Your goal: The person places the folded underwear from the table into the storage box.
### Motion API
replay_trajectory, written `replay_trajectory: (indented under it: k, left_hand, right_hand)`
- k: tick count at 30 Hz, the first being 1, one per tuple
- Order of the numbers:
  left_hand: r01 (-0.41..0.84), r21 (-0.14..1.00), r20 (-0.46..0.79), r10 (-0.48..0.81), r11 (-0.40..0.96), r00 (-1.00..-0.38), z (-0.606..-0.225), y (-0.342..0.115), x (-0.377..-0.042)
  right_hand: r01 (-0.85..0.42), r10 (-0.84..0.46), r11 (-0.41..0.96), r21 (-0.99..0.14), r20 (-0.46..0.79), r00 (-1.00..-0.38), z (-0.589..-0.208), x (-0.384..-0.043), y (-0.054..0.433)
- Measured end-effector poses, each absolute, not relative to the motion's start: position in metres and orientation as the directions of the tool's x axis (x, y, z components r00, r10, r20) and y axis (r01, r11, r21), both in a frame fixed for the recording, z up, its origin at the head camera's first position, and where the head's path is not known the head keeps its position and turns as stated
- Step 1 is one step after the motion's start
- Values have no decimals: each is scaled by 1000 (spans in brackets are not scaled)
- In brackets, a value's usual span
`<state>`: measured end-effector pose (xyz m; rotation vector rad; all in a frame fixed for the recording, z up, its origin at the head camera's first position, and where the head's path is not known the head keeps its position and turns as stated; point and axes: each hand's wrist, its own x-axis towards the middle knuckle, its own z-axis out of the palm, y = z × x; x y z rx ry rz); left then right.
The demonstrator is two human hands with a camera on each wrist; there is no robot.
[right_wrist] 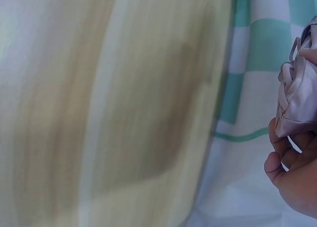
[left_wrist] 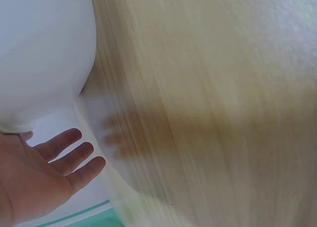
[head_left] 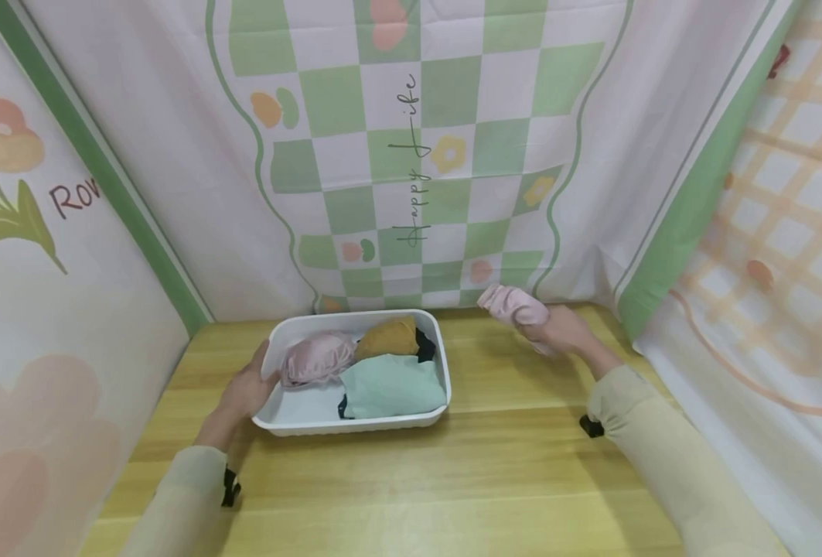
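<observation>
Head view shows my right hand [head_left: 564, 331] clenched round a rolled pale pink satin cloth bundle [head_left: 515, 305], held above the wooden table [head_left: 452, 480], just right of the white rectangular plastic tray [head_left: 355, 321]. My left hand [head_left: 247, 387] rests flat-fingered against the tray's left wall, gripping nothing. I would keep that steadying palm firm and the roll tight. The wrist views are blurred, so the grip detail is probably unreliable. The backdrop cloth [head_left: 411, 155] reads "Happy Life"; a side panel shows "Ro".
</observation>
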<state>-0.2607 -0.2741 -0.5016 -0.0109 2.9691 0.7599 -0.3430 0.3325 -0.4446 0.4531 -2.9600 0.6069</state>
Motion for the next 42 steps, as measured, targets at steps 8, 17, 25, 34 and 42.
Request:
replay_trajectory:
  k: [8,17,25,34,42]
  left_hand:
    - [-32,477,-87,11,878,-996,-502,-274,-261]
    - [-31,484,-84,11,875,-996,-500,-273,-264]
    - [-30,485,-87,14,874,-996,-504,-274,-262]
    - [-38,483,-89,6,875,-996,-504,-273,-261]
    - [-4,477,-52,24,879,-998,-501,-274,-262]
  right_hand:
    - [-278,-257,867,-413,108,-960,-430,-340,315]
    - [-295,-280,849,-439,101,-955,-418,-344,286]
    - [-333,-309,786,-522,135,-941,-418,-346,255]
    - [-390,-367,803,-451,141,-920,-411,-347,228]
    - [-396,-380,779,-486,137,-915,-406,-346,209]
